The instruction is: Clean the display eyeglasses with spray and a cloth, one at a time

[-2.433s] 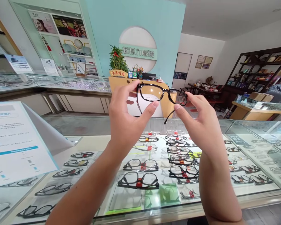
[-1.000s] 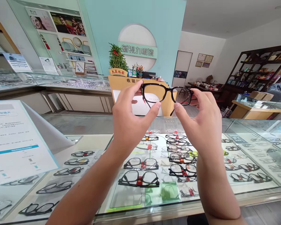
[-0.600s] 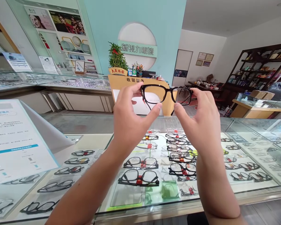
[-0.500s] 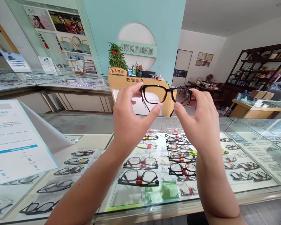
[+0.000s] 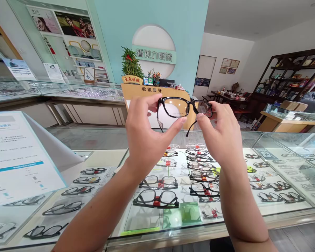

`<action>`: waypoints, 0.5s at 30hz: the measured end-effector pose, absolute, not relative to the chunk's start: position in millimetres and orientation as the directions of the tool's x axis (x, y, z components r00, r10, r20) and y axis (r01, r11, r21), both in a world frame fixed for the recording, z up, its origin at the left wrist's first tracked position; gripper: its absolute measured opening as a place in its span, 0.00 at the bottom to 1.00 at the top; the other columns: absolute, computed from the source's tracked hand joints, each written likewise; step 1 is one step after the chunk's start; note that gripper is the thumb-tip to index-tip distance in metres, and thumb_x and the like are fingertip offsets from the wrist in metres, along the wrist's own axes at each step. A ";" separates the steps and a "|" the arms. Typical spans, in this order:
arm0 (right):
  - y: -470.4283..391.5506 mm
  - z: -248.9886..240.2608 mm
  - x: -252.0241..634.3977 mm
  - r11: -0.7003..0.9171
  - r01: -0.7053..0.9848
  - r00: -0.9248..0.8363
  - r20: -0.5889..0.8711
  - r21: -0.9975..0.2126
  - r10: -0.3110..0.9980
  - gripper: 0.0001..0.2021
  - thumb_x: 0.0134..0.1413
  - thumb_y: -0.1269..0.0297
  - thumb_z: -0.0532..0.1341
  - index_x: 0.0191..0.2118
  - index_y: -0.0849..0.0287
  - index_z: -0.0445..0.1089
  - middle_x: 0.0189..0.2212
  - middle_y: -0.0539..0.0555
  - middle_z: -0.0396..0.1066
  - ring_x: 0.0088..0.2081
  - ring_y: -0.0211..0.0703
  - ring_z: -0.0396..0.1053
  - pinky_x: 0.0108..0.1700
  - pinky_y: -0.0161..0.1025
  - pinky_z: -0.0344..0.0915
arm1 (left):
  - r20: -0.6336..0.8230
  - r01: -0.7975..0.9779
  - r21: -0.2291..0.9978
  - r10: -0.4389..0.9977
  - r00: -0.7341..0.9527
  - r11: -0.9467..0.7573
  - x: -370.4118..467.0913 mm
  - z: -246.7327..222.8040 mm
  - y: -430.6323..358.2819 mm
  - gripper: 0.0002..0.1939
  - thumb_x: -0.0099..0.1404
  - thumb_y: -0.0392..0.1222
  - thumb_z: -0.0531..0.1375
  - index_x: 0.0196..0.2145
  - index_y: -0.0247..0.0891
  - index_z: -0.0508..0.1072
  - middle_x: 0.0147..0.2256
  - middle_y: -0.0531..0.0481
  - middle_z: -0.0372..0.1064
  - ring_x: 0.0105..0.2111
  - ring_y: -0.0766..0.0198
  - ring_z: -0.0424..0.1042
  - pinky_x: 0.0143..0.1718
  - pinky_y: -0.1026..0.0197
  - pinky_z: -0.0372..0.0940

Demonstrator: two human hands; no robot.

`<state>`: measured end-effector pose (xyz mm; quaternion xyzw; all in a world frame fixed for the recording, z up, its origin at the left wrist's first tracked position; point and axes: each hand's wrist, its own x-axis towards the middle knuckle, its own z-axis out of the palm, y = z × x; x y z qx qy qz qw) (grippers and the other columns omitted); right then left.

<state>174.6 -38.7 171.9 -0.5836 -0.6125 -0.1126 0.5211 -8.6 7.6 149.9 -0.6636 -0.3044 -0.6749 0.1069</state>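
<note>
A pair of black-framed eyeglasses (image 5: 190, 101) is raised in the air above the glass counter, its temples pointing away and down. My left hand (image 5: 147, 129) grips the left end of the frame between curled fingers and thumb. At the other end, my right hand (image 5: 220, 131) pinches the frame near the hinge, with the thumb below the right lens. A small tag hangs at the left temple. Beneath my hands, several dark eyeglasses (image 5: 157, 198) lie in rows inside the display case (image 5: 265, 211).
A white printed sign (image 5: 23, 157) stands on the counter at left. Across the aisle is a wooden cashier desk (image 5: 131, 91) with a potted plant (image 5: 131, 63). Glass showcases (image 5: 94, 93) run along the back left; dark shelves (image 5: 291, 77) stand far right.
The eyeglasses have turned a little, so the right side now sits farther back and looks narrower. My right hand has shifted slightly left; both hands still hold the frame.
</note>
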 end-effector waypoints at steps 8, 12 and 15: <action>-37.6 171.4 175.1 0.323 0.824 0.218 0.787 -0.465 0.577 0.12 0.66 0.54 0.60 0.47 0.53 0.74 0.45 0.57 0.75 0.44 0.53 0.72 0.47 0.51 0.69 | 0.951 0.539 0.295 0.296 -0.087 -0.789 -9.4 149.9 6.4 0.30 0.65 0.57 0.75 0.59 0.49 0.72 0.50 0.45 0.74 0.52 0.47 0.76 0.57 0.39 0.74; -36.4 171.3 175.1 0.318 0.823 0.222 0.783 -0.470 0.581 0.12 0.65 0.54 0.60 0.48 0.53 0.74 0.45 0.58 0.75 0.44 0.53 0.73 0.46 0.50 0.69 | 0.957 0.545 0.275 0.280 -0.075 -0.792 -9.6 149.9 6.3 0.31 0.65 0.56 0.76 0.60 0.49 0.72 0.51 0.44 0.73 0.54 0.46 0.75 0.58 0.39 0.74; -35.0 171.0 174.6 0.317 0.824 0.221 0.783 -0.469 0.582 0.11 0.65 0.54 0.60 0.46 0.52 0.73 0.45 0.57 0.75 0.44 0.53 0.73 0.46 0.50 0.68 | 0.957 0.554 0.271 0.281 -0.068 -0.787 -9.4 149.6 6.3 0.32 0.65 0.56 0.76 0.60 0.49 0.71 0.50 0.44 0.72 0.54 0.45 0.75 0.59 0.38 0.73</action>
